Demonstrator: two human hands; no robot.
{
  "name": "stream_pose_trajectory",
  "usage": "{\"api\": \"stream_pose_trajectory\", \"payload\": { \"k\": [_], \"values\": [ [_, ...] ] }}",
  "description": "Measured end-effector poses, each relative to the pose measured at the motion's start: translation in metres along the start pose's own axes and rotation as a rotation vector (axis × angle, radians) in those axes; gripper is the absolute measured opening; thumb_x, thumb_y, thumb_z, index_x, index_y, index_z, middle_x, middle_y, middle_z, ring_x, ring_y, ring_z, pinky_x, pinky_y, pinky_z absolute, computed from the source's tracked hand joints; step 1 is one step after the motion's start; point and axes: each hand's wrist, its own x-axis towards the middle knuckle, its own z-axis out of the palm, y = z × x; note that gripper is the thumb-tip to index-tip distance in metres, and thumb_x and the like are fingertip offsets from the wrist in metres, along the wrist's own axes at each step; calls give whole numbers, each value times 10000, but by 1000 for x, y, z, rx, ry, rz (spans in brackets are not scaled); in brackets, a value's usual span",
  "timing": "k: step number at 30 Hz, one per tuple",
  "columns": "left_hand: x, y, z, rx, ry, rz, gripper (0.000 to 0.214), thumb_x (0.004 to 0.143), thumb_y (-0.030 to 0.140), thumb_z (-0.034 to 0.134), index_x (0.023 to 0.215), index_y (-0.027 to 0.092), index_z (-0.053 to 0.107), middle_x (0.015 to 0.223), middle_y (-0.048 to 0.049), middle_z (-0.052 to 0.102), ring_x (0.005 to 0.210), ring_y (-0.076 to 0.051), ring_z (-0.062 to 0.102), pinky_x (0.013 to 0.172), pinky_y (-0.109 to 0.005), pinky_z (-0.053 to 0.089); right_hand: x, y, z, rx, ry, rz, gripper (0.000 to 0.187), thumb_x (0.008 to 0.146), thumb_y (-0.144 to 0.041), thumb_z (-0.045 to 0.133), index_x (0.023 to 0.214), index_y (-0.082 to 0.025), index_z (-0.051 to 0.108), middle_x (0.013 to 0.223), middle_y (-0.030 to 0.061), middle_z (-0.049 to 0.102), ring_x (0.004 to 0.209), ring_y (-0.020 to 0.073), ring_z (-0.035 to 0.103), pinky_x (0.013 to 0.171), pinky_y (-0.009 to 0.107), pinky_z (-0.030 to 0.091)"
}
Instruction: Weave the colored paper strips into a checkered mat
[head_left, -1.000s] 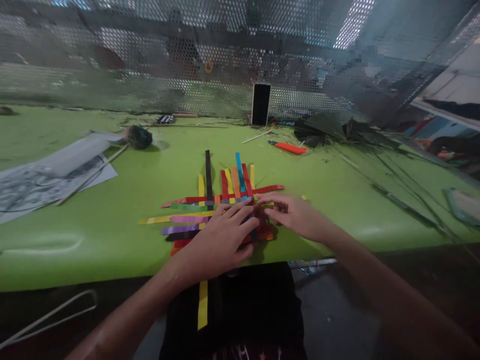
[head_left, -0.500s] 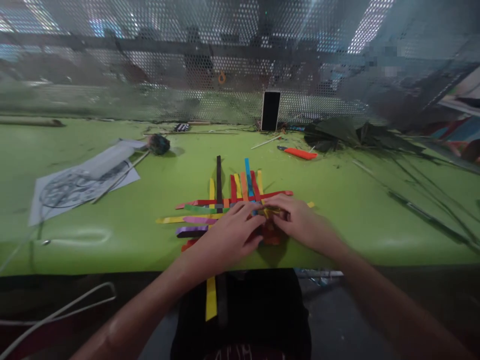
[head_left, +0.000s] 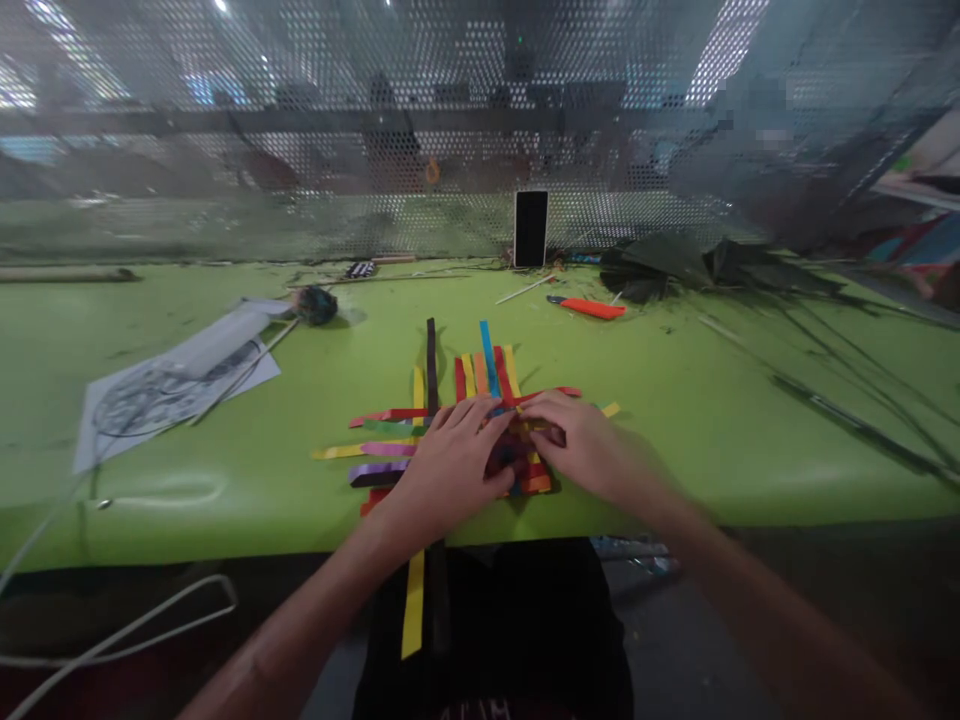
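Observation:
Coloured flat strips lie crossed in a woven patch on the green tabletop. Upright ones include a dark brown strip (head_left: 431, 355), a blue strip (head_left: 487, 350) and a yellow strip (head_left: 412, 610) that hangs past the table's front edge. Crosswise run a purple strip (head_left: 375, 475), a pink strip (head_left: 386, 450) and a red strip (head_left: 394, 414). My left hand (head_left: 454, 455) lies over the middle of the weave, fingers stretched out and thumb apart. My right hand (head_left: 581, 445) is at the right side, its fingers curled and pinched at the strips' crossing; its fingertips partly hide what they hold.
Behind the weave lies an orange-red cutter (head_left: 592, 307). A phone (head_left: 531, 228) leans on the perforated metal screen (head_left: 300, 150). Dark leaves (head_left: 675, 265) lie back right, a patterned paper sheet (head_left: 112, 410) and a dark ball (head_left: 315, 304) at left.
The view has shifted slightly. Both hands stay over the weave; my left hand's fingers have flattened a little and my right fingertips remain at the crossing.

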Motion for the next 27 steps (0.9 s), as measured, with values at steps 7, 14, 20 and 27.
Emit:
{"api": "stream_pose_trajectory", "payload": {
  "k": [7, 14, 20, 27],
  "values": [
    [-2, 1, 4, 8, 41, 8, 478, 900, 290, 574, 1353, 139, 584, 1448, -141, 555, 1296, -322, 513, 1108, -519, 422, -1, 1, 3, -36, -3, 7, 291, 882, -80, 590, 1087, -241, 720, 1183, 67, 720, 1052, 227, 690, 938, 380, 551],
    [-2, 3, 1, -10, 77, 13, 405, 925, 308, 537, 1308, 193, 596, 1414, -101, 576, 1316, -330, 457, 1142, -566, 362, 2, 5, 8, -114, 6, 0, 428, 882, -86, 590, 1270, -248, 672, 1273, 88, 694, 1170, 266, 655, 1018, 451, 542],
    [-3, 3, 2, 25, 81, 14, 392, 944, 317, 502, 1300, 183, 597, 1427, -123, 563, 1310, -336, 468, 1115, -566, 382, -1, -5, 1, -106, 1, 23, 420, 906, -97, 579, 1274, -268, 687, 1318, 85, 647, 1105, 242, 687, 981, 426, 578],
    [-3, 3, 0, 27, 74, 14, 418, 946, 328, 513, 1332, 185, 578, 1428, -123, 559, 1297, -333, 482, 1106, -560, 380, 2, 0, 3, -88, 1, 10, 425, 892, -98, 605, 1267, -274, 701, 1322, 78, 688, 1215, 271, 652, 1073, 493, 527]
  ]
}}
